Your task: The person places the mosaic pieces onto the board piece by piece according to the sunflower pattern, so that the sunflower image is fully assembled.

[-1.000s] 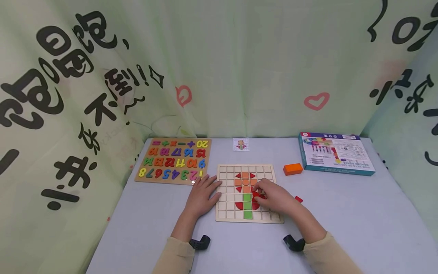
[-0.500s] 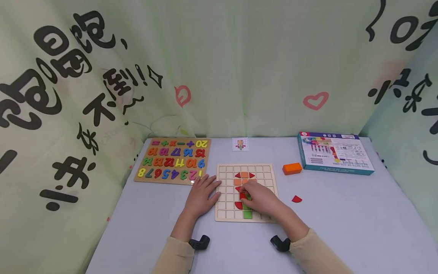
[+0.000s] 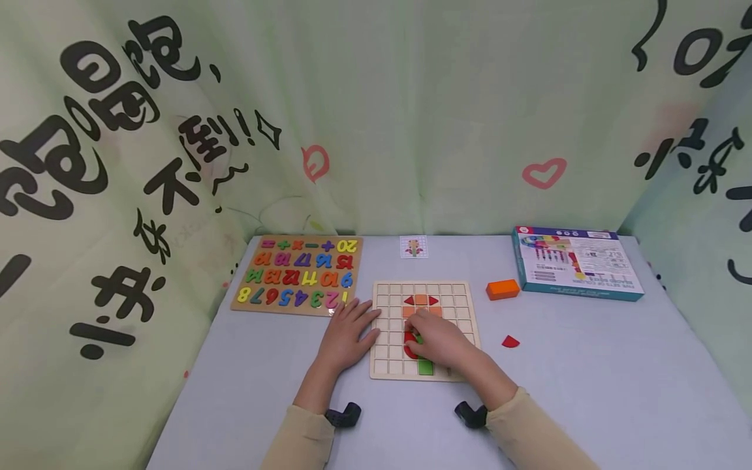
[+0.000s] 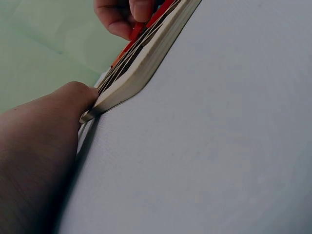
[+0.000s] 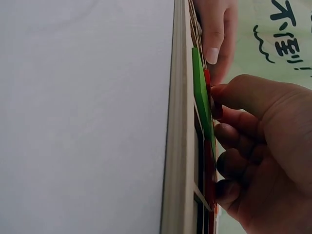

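While hands (image 3: 437,341) curl, board (image 3: 384,365) steadied

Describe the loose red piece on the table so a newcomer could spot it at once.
Start at the grid board in the middle of the table and look just right of its lower half. The red piece lies there alone on bare tabletop, small and flat with one rounded edge, nearer the person than the bigger orange block.

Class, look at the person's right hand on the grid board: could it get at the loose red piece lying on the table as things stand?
Probably yes: the red piece lies alone on bare table right of the grid board, with nothing between it and the right hand.
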